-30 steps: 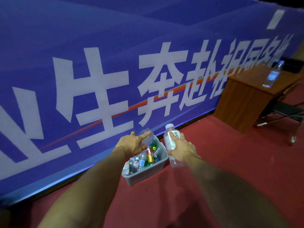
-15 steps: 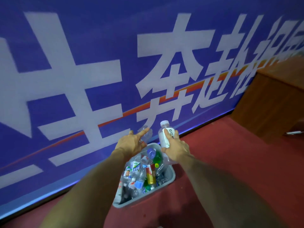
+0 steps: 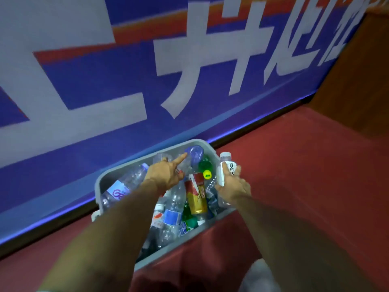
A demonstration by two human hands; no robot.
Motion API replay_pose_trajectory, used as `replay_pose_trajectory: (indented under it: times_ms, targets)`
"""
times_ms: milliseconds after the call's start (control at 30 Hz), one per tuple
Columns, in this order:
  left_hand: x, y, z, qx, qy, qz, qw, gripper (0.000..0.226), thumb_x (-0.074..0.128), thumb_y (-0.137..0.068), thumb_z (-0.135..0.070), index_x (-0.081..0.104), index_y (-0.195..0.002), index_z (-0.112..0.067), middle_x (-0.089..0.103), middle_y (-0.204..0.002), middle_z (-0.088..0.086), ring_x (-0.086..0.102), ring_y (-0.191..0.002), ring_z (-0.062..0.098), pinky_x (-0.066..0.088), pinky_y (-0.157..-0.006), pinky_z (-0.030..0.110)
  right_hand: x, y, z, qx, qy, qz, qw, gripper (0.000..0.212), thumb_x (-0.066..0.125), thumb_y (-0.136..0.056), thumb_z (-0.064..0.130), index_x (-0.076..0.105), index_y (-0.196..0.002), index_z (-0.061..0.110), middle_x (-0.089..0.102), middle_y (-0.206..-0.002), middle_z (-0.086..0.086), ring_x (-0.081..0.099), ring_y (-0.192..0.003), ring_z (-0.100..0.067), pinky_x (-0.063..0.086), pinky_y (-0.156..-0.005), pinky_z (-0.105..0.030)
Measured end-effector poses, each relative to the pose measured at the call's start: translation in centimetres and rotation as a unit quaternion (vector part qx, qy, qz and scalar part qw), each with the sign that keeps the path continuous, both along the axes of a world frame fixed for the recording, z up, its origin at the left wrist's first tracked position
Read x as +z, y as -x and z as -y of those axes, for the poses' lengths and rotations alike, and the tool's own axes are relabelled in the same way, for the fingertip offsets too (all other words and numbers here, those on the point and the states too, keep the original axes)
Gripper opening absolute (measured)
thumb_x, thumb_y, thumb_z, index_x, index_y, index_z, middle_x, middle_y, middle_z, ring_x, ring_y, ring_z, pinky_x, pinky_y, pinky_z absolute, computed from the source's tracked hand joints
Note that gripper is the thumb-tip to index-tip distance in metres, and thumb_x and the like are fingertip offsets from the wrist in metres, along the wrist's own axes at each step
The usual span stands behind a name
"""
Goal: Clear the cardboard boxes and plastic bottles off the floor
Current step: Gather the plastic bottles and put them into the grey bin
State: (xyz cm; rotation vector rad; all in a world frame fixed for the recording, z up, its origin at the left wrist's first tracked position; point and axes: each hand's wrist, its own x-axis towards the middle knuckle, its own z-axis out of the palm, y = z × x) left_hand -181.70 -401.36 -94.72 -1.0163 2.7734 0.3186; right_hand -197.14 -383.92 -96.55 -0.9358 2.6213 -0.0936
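Grey plastic forms the bin [image 3: 104, 182] that is set on the red carpet [image 3: 299, 169], just beside the foot of a blue banner [image 3: 109, 85] printed with large white characters. The bin is filled with plastic bottles and cans lying in a heap. A white-labelled bottle [image 3: 227, 165] is held in the right hand [image 3: 234, 187]. The fingers and thumb are curled round its middle, the white cap is kept uppermost, and the clear base is seen below the hand. This bottle is positioned above the bin's right rim, nearly upright.

The left hand [image 3: 165, 175] is held over the middle of the bin, with the index finger stretched out and the other fingers bent. A clear bottle with a bluish end [image 3: 194, 155] is seen just past that fingertip and touching it. Whether it is gripped cannot be told.

Within the bin, a gold and red can [image 3: 196, 199] is found between the two hands, a green bottle with a yellow cap [image 3: 205, 168] beyond it, and a clear blue-labelled bottle [image 3: 123, 187] against the left wall. A brown wooden desk [image 3: 357, 85] is seen at the far right.
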Motion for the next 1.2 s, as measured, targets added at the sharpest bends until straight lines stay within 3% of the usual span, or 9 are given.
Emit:
replay_pose_trajectory:
  times_ms: [133, 433, 533, 733, 833, 933, 1200]
  targets:
    - [-3.1, 0.0, 0.0, -0.013, 0.033, -0.025, 0.999, 0.069, 0.040, -0.100, -0.058, -0.002, -0.154, -0.053, 0.048, -0.138, 0.019, 0.066, -0.103, 0.034, 0.051, -0.084, 0.040, -4.7, -0.4, -0.2, -0.029, 0.017, -0.006, 0.999, 0.076, 0.044, -0.101, 0.049, 0.000, -0.160, 0.032, -0.004, -0.164, -0.023, 0.039, -0.140, -0.039, 0.035, -0.110, -0.039]
    - [-1.3, -1.8, 0.8, -0.009, 0.024, -0.020, 0.999, 0.074, 0.040, -0.097, -0.065, -0.008, -0.152, -0.054, 0.034, -0.155, 0.019, 0.067, -0.104, 0.029, 0.055, -0.087, 0.041, -4.2, -2.5, 0.1, -0.049, 0.014, 0.050, 0.997, 0.081, 0.037, -0.099, 0.064, -0.002, -0.160, 0.029, -0.006, -0.165, -0.020, 0.033, -0.143, -0.042, 0.032, -0.112, -0.044]
    - [-0.8, -2.3, 0.9, -0.011, 0.010, -0.002, 1.000, 0.075, 0.041, -0.096, -0.066, -0.008, -0.152, -0.054, 0.027, -0.159, 0.021, 0.069, -0.093, 0.024, 0.058, -0.084, 0.042, -3.4, -2.7, 0.2, -0.042, 0.002, 0.029, 0.999, 0.084, 0.042, -0.097, 0.064, 0.004, -0.160, 0.024, 0.013, -0.163, -0.021, 0.037, -0.140, -0.040, 0.033, -0.111, -0.042]
    - [-0.5, -3.2, -0.2, -0.032, -0.004, -0.004, 0.999, 0.074, 0.044, -0.096, -0.065, -0.002, -0.153, -0.054, 0.037, -0.153, 0.022, 0.064, -0.110, 0.029, 0.052, -0.095, 0.041, -2.5, -2.9, 0.1, -0.034, -0.004, 0.035, 0.999, 0.080, 0.056, -0.092, 0.056, 0.025, -0.154, 0.015, 0.038, -0.152, -0.019, 0.043, -0.137, -0.036, 0.039, -0.109, -0.039]
    - [-1.3, -4.0, -0.9, -0.045, -0.021, 0.000, 0.999, 0.074, 0.046, -0.095, -0.065, 0.001, -0.152, -0.056, 0.053, -0.143, 0.015, 0.064, -0.108, 0.027, 0.053, -0.093, 0.038, -2.5, -3.5, -0.2, -0.025, -0.015, 0.052, 0.998, 0.086, 0.053, -0.094, 0.057, 0.014, -0.158, 0.016, 0.043, -0.152, -0.015, 0.044, -0.138, -0.033, 0.038, -0.110, -0.039]
    - [-1.7, -4.3, -1.7, -0.055, -0.026, 0.004, 0.998, 0.075, 0.052, -0.092, -0.063, 0.004, -0.150, -0.060, 0.067, -0.126, 0.003, 0.064, -0.097, 0.021, 0.051, -0.081, 0.030, -2.8, -3.8, -0.6, -0.017, -0.019, 0.046, 0.999, 0.091, 0.048, -0.092, 0.067, 0.013, -0.159, 0.016, 0.041, -0.153, -0.014, 0.043, -0.139, -0.032, 0.037, -0.111, -0.041]
    - [-3.3, -5.6, -4.3, -0.095, -0.054, 0.066, 0.992, 0.096, 0.068, -0.078, -0.057, 0.002, -0.147, -0.064, 0.068, -0.116, -0.001, 0.062, -0.107, 0.022, 0.049, -0.094, 0.033, -3.3, -4.3, -2.8, 0.005, -0.013, 0.080, 0.997, 0.094, 0.038, -0.085, 0.084, 0.023, -0.157, 0.026, 0.028, -0.161, -0.013, 0.033, -0.144, -0.033, 0.032, -0.115, -0.045]
